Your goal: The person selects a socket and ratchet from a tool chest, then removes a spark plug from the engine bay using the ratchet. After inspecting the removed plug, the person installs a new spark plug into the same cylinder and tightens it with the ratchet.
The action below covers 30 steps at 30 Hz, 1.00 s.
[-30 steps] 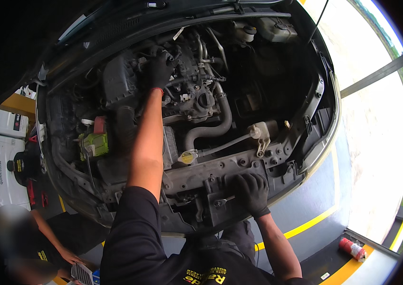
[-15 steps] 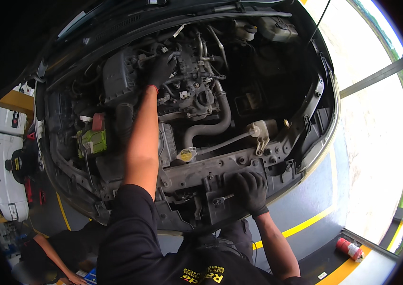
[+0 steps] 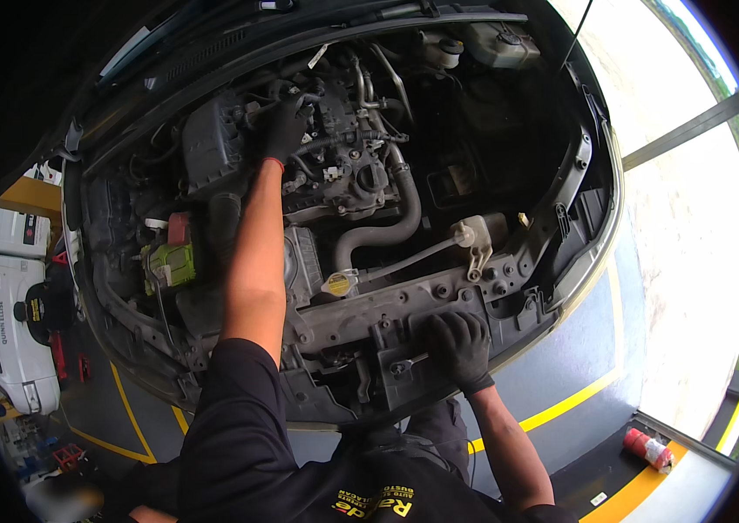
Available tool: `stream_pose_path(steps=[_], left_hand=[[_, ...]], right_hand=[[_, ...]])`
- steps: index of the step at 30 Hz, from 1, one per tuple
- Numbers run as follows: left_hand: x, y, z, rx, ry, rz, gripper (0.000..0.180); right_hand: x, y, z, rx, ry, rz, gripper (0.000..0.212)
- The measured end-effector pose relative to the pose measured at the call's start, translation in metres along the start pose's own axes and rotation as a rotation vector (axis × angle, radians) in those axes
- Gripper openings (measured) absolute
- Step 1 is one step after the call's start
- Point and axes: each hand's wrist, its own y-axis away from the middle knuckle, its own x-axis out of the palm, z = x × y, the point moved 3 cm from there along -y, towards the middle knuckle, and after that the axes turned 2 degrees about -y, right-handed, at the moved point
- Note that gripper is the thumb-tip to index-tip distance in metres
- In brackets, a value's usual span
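Note:
My left hand point(image 3: 287, 128), in a dark glove, reaches far over the front of the car onto the top of the engine point(image 3: 335, 170). Its fingers are bent in among the hoses and fittings; what they grip is hidden. My right hand point(image 3: 458, 349), also gloved, rests with curled fingers on the dark panel below the front crossmember point(image 3: 404, 296). From beside its thumb a short metal shaft with a round head, apparently a ratchet point(image 3: 401, 368), sticks out to the left. The palm hides the rest of it. Between my arms sits the yellow-topped radiator cap point(image 3: 338, 284).
A black engine cover point(image 3: 210, 144) lies left of my left hand. A thick coolant hose point(image 3: 409, 209) bends toward the cap, near a translucent reservoir point(image 3: 483, 235). A green-yellow part point(image 3: 169, 264) is at left. A red cylinder point(image 3: 648, 449) lies on the floor at right.
The view has shifted slightly. My left hand stays on the engine with its fingers a little more bent; my right hand keeps its place. At lower left, the co-worker has mostly gone from view.

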Motion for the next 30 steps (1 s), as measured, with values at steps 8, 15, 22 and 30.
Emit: stream_pose_path(steps=[8, 15, 22, 30], left_hand=[[0.0, 0.0, -0.027, 0.034, 0.084, -0.034, 0.04], [0.014, -0.004, 0.002, -0.1, -0.184, -0.052, 0.036], [0.003, -0.002, -0.01, 0.052, 0.031, 0.045, 0.051], [-0.005, -0.005, -0.044, -0.182, -0.184, 0.04, 0.049]], right_hand=[[-0.005, -0.004, 0.002, 0.005, 0.003, -0.031, 0.056], [-0.004, -0.003, 0.002, -0.005, 0.025, -0.017, 0.061], [-0.004, -0.004, 0.002, -0.001, 0.006, -0.011, 0.061], [-0.008, -0.008, 0.005, 0.025, 0.004, -0.021, 0.061]])
